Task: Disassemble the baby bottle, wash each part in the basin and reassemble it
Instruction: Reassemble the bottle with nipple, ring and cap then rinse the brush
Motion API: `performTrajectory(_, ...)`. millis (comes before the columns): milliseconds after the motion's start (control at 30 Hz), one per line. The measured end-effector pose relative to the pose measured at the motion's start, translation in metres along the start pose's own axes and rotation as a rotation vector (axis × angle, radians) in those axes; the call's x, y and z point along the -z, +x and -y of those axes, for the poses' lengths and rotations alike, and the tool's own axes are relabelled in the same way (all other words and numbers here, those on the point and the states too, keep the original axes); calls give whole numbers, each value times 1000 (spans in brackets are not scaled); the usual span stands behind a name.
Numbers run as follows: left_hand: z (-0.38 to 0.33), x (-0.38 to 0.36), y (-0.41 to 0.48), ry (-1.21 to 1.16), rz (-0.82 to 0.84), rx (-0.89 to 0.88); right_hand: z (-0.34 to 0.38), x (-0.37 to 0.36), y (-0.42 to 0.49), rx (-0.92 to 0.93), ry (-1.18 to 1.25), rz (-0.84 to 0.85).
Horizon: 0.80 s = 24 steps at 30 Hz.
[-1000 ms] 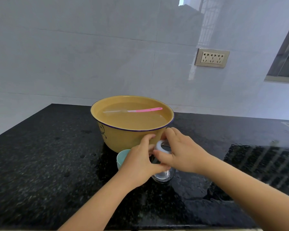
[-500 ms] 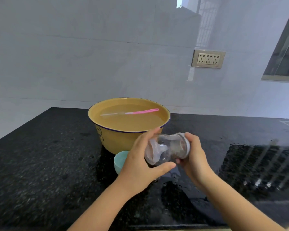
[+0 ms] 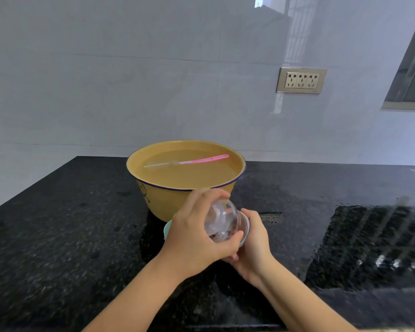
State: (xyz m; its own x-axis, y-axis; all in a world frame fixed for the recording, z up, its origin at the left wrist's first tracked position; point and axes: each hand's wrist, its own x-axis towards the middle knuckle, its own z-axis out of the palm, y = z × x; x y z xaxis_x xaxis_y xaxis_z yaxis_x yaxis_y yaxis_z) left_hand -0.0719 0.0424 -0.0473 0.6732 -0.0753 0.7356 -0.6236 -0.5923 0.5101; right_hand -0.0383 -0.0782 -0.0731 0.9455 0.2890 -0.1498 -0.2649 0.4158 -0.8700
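The baby bottle [image 3: 222, 220] is held in the air just in front of the basin [image 3: 153, 202], near its front wall and above the black desk [image 3: 58, 236], and it touches neither. It lies tilted, with its clear end pointing up towards the basin and its white ring [image 3: 246, 227] at the end away from it. The left hand [image 3: 192, 236] grasps the clear end, with the fingers curled over the top and the thumb pressed underneath. The right hand [image 3: 255, 240] grasps the ringed end, its fingers wrapped round behind the white ring. The two hands touch below the bottle. Something pale shows through the clear plastic, but it is too blurred to make out. The basin is yellow with a dark rim line. It stands on the desk and holds water, and a pink-handled brush [image 3: 201, 160] floats across the far half of the surface. A small teal cup [image 3: 166, 230] sits on the desk against the front of the basin, mostly hidden behind the left hand. Wet patches shine on the desk to the right of the basin. On the tiled wall behind the basin, up and to its right, is a socket plate [image 3: 301, 80], and a window [image 3: 412, 75] lies further right still.
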Motion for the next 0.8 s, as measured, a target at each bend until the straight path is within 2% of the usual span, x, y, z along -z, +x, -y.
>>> performTrajectory(133,-2,1,4,42,45,0,1,3,4,-29,12,67)
performTrajectory(233,-6,3,12,21,146,53,3,7,7,-43,52,136)
performTrajectory(400,-6,11,18,-227,284,124,5,6,2,-126,180,288)
performTrajectory(533,-7,9,21,-275,169,129,5,4,0,-187,212,371)
performTrajectory(800,-13,24,51,-362,-13,296,1,9,-1,-75,29,250)
